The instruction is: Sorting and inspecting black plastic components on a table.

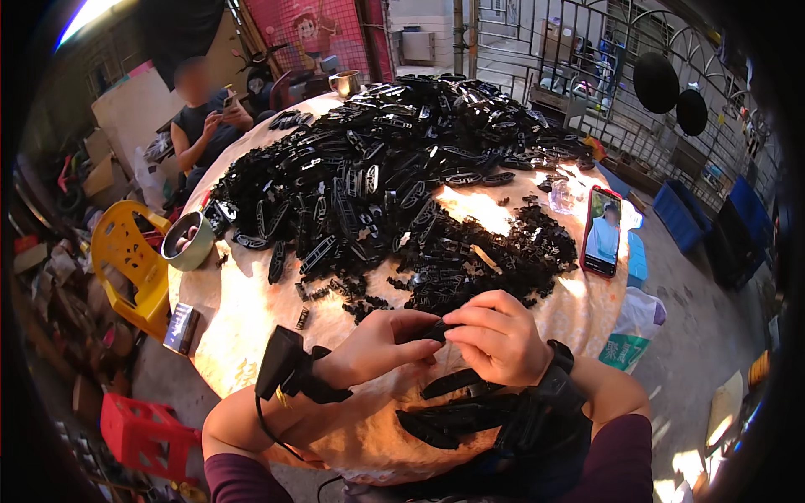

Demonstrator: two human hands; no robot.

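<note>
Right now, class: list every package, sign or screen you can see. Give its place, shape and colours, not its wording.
Smartphone: right side of the round table, red case, lit screen.
Small box: table's left edge, flat, dark with a blue face.
Plastic bag: beyond the table's right edge, white with green print.
Poster: back wall, pink-red with a cartoon figure.

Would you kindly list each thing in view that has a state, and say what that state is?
Left hand: pinching a small black plastic part.
Right hand: fingers closed on the same part.
Smartphone: screen lit, propped up on the round table.
Pile of black parts: heaped loose.
Metal bowl: upright at the table's edge.
</note>
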